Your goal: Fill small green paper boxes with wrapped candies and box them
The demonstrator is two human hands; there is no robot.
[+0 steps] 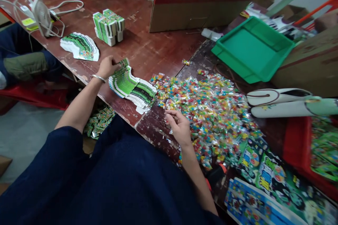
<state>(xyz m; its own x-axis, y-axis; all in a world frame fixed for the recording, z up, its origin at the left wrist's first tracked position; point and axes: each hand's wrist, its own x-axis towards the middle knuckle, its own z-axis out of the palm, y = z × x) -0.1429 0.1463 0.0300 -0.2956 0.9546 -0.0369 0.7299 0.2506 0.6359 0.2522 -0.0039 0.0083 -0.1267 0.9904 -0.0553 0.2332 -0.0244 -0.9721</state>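
My left hand [107,66], with a silver bangle on the wrist, rests on the far end of a fanned stack of flat green and white cartons [132,88]; its fingers curl over the top carton. My right hand [179,126] hovers palm up at the near edge of a wide heap of small clear candy packets [211,109], fingers loosely bent; whether a packet lies in them I cannot tell. A block of assembled green boxes [108,26] stands further back on the worn red table [153,52].
A second fan of flat cartons [79,45] lies at the left, near a small white fan [41,14] with cables. A green tray [253,47] and a large cardboard box [200,0] stand behind. Printed bags [274,182] lie at the lower right. Another person's legs [23,59] are at the left.
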